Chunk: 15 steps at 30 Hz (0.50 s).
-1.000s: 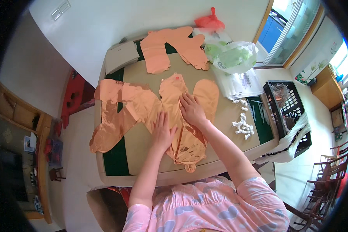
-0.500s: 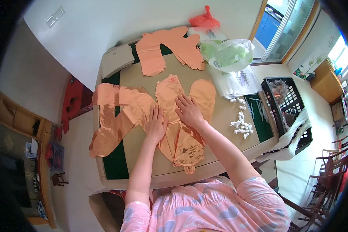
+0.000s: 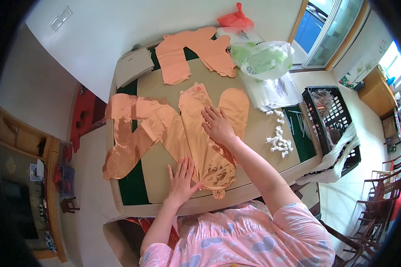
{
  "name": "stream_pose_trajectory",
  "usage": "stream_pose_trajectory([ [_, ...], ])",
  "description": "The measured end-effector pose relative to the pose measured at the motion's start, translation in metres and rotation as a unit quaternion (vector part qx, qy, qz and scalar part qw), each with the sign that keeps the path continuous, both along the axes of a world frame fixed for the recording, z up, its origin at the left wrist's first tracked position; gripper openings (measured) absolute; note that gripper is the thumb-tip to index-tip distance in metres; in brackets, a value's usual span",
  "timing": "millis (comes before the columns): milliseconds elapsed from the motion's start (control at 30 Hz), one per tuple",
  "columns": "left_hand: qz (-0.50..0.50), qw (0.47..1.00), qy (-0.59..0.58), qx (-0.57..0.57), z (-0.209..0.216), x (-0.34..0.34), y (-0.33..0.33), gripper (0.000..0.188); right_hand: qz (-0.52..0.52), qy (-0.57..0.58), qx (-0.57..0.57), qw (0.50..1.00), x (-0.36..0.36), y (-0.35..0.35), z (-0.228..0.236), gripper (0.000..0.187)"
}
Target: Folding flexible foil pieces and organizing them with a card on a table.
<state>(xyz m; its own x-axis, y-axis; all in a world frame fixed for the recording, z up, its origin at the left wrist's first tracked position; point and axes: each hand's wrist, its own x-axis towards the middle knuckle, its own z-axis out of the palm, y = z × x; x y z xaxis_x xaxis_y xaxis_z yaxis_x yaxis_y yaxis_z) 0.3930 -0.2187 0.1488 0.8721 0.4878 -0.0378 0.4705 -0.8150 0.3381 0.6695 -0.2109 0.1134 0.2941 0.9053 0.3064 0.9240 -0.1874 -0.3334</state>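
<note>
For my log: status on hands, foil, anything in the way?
Right hand on copper foil. Left hand at its near edge. Foil creased. White bundles apart, rightward.

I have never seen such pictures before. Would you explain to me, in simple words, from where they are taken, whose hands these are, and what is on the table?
There is no robot here. A person wears a wide camera on the head, looking down, so straight edges look bent. The bare hands are that person's own.

The right hand lies flat on the shiny copper foil. The left hand is spread at its near edge, and its thumb seems to touch it. Neither hand lifts anything.

Farther back on the table lies more foil. Toward the right are a green-and-white bag, clear packets and small white pieces; what those are, I cannot tell. A black crate stands at the right.
</note>
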Motion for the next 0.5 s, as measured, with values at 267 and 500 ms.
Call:
stream_pose_trajectory([
  [267,-0.004,0.999,-0.05,-0.015,0.017,-0.002,0.0,0.092,0.001,0.003,-0.001,1.0,0.0,0.001,0.005,0.052],
  [500,0.067,0.988,-0.137,-0.029,-0.014,0.081,0.078,0.065,0.005,-0.023,0.012,1.0,-0.002,-0.002,0.008,0.05],
])
